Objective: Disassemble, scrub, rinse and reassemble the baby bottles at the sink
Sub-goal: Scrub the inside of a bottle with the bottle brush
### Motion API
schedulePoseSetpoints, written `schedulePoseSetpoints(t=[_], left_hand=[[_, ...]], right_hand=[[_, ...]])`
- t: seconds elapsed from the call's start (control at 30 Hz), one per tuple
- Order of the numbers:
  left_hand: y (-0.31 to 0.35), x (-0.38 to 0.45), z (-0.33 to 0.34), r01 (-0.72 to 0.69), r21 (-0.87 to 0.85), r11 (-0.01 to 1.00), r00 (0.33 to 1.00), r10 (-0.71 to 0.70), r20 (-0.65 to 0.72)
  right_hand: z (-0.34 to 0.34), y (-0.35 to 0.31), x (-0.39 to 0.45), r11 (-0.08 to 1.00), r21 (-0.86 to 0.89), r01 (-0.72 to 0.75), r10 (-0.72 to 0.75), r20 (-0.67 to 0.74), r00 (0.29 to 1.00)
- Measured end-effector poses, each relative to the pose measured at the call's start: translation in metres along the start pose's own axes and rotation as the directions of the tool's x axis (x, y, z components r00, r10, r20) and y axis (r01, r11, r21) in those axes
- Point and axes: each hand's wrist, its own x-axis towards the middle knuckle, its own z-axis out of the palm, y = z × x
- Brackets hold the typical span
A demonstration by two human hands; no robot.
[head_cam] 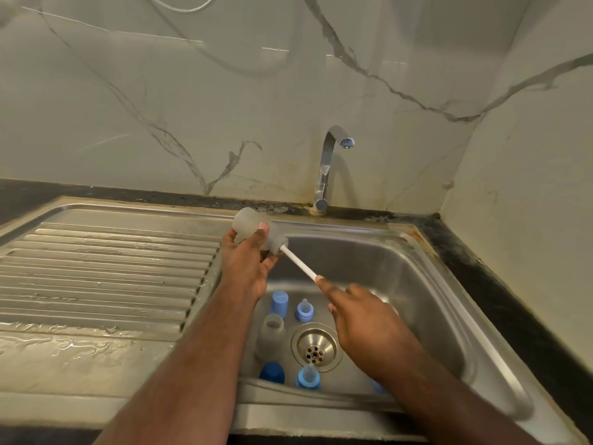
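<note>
Scrubbing is underway: left hand [247, 252] grips bottle [253, 231], right hand [356, 306] holds brush [298, 261]; second bottle [272, 332] and blue parts [279, 302] wait in sink [449, 300].

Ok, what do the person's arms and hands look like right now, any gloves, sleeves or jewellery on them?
Both are bare. The left hand and right hand wear no gloves, and no rings or watch show. Both forearms are uncovered right down to the bottom edge of the picture, with no sleeve in view. The right hand is slightly blurred, so small details there cannot be told.
</note>
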Motion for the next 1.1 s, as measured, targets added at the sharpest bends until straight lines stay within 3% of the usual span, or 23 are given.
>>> schedulePoseSetpoints(t=[0.1,0.2,0.27,0.3,0.37,0.4,0.43,0.47,0.5,0.57,0.6,0.67,0.7,0.77,0.8,0.83,0.87,0.9,1.0,1.03,1.1], left_hand=[[0.000,-0.001,0.000,0.012,0.006,1.000,1.000,-0.012,-0.003],[-0.001,-0.002,-0.001,0.004,0.045,0.999,0.999,-0.005,0.034],[-0.003,-0.002,-0.003,0.002,0.080,0.997,0.998,-0.006,0.059],[-0.003,-0.001,-0.004,0.009,0.081,0.997,0.998,-0.014,0.060],[-0.001,0.002,-0.005,0.042,0.042,0.998,0.998,-0.044,0.036],[0.001,0.003,-0.005,0.057,0.013,0.998,0.998,-0.058,0.029],[0.002,0.004,-0.006,0.067,-0.005,0.998,0.997,-0.066,0.033],[0.002,0.005,-0.006,0.070,-0.011,0.997,0.997,-0.069,0.041],[0.002,0.005,-0.005,0.071,-0.011,0.997,0.997,-0.070,0.045],[0.001,0.005,-0.005,0.072,-0.013,0.997,0.997,-0.072,0.041],[0.000,0.005,-0.005,0.072,-0.016,0.997,0.997,-0.071,0.042],[0.001,0.004,-0.004,0.066,-0.022,0.998,0.997,-0.065,0.039],[0.002,0.005,-0.004,0.060,-0.027,0.998,0.998,-0.059,0.031],[0.004,0.005,-0.004,0.052,-0.041,0.998,0.999,-0.051,0.011],[0.004,0.005,-0.005,0.054,-0.047,0.997,0.999,-0.054,0.006],[0.004,0.005,-0.005,0.060,-0.048,0.997,0.998,-0.060,0.004],[0.004,0.005,-0.005,0.067,-0.043,0.997,0.998,-0.066,0.008],[0.004,0.004,-0.006,0.073,-0.038,0.997,0.997,-0.073,0.013],[0.003,0.000,-0.005,0.076,-0.018,0.997,0.997,-0.076,0.035],[0.002,-0.001,-0.004,0.076,-0.004,0.997,0.996,-0.076,0.043],[0.001,-0.002,-0.003,0.075,0.034,0.997,0.996,-0.077,0.052]], right_hand=[[-0.002,-0.010,0.002,0.975,-0.222,-0.020,0.034,0.057,0.998],[0.002,-0.011,0.011,0.983,-0.184,-0.001,0.016,0.076,0.997],[-0.002,-0.010,0.012,0.995,0.080,-0.053,0.046,0.089,0.995],[-0.005,-0.007,0.011,0.943,0.310,-0.118,0.076,0.146,0.986],[-0.016,0.001,0.007,0.625,0.714,-0.314,0.118,0.312,0.943],[-0.022,0.003,0.004,0.473,0.798,-0.374,0.117,0.364,0.924],[-0.025,0.004,0.002,0.426,0.824,-0.373,0.110,0.362,0.926],[-0.023,0.005,0.001,0.486,0.808,-0.331,0.115,0.317,0.941],[-0.020,0.006,0.001,0.640,0.728,-0.247,0.117,0.225,0.967],[-0.012,0.004,0.004,0.943,0.327,-0.056,0.038,0.063,0.997],[-0.007,0.002,0.004,0.986,0.166,0.003,-0.008,0.028,1.000],[-0.003,-0.005,0.003,0.987,0.163,0.019,-0.028,0.052,0.998],[-0.007,-0.007,0.002,0.938,0.345,-0.032,0.000,0.093,0.996],[-0.015,-0.007,0.001,0.607,0.749,-0.267,0.069,0.285,0.956],[-0.018,-0.006,0.001,0.452,0.824,-0.341,0.078,0.345,0.935],[-0.019,-0.002,0.001,0.398,0.843,-0.362,0.093,0.356,0.930],[-0.017,0.001,0.002,0.429,0.834,-0.348,0.116,0.331,0.936],[-0.014,0.004,0.003,0.534,0.792,-0.297,0.131,0.269,0.954],[-0.005,0.004,0.009,0.908,0.409,-0.089,0.074,0.053,0.996],[-0.004,0.004,0.011,0.957,0.285,-0.045,0.039,0.028,0.999],[-0.004,0.001,0.010,0.978,0.205,-0.034,0.028,0.031,0.999]])
